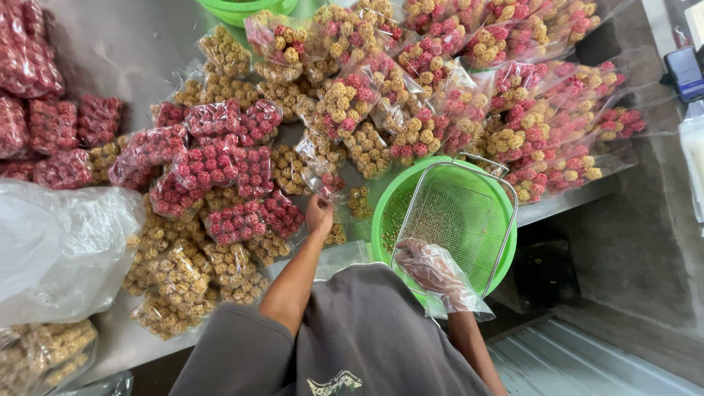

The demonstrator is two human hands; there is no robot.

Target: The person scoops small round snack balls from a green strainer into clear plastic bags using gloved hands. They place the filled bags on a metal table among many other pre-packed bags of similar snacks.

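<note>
Left hand (319,214), bare, pinches a clear bag of red and yellow balls (323,182) just left of the green basin (381,220); the gloved right hand (431,268) rests half-curled and empty on the wire tray (458,220) inside it. Slippery crinkled film could slide free, spilling knobbly balls.

Before you, sealed snack bags (242,176) crowd the table (125,44) from the left edge across to the far right, while a wire basket (458,220) sits inside a round bowl (385,220) at the table's near right edge, a loose plastic bag (59,249) lying at your left.
</note>
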